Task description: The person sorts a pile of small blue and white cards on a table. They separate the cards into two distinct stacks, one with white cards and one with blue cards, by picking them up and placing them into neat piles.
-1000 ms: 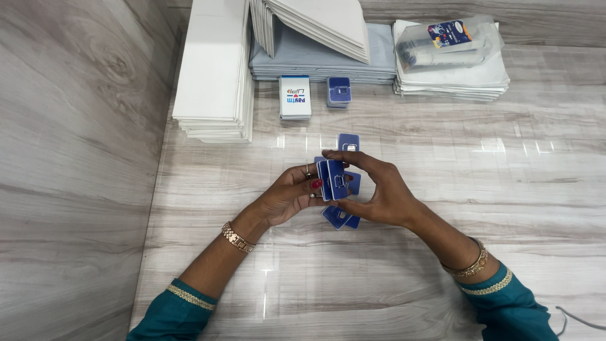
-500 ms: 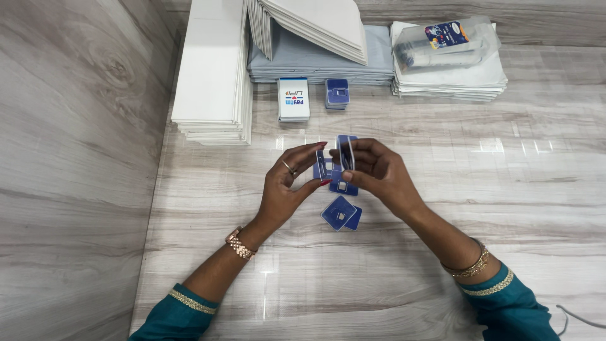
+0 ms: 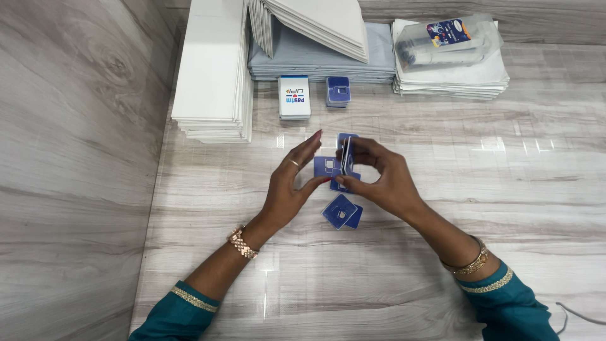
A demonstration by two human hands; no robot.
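My right hand (image 3: 382, 183) pinches a thin stack of small blue cards (image 3: 346, 156), stood on edge above the table. My left hand (image 3: 291, 183) is just left of it, fingers stretched and apart, holding nothing. One blue card (image 3: 324, 166) lies face up between that hand's fingers and the held stack. Two more blue cards (image 3: 341, 211) lie overlapped on the wood-grain table (image 3: 442, 265), just below both hands. Further cards under the held stack are partly hidden by my right fingers.
A tall pile of white flat sheets (image 3: 211, 69) stands at the back left. Behind are grey and white folded stacks (image 3: 315, 38), a white pile with a clear plastic pouch (image 3: 451, 41), a white card pack (image 3: 295, 96) and a small blue card stack (image 3: 338, 91).
My left hand has let go of the card it held and spread its fingers. The right hand has gathered the cards upright and shifted slightly away from me.
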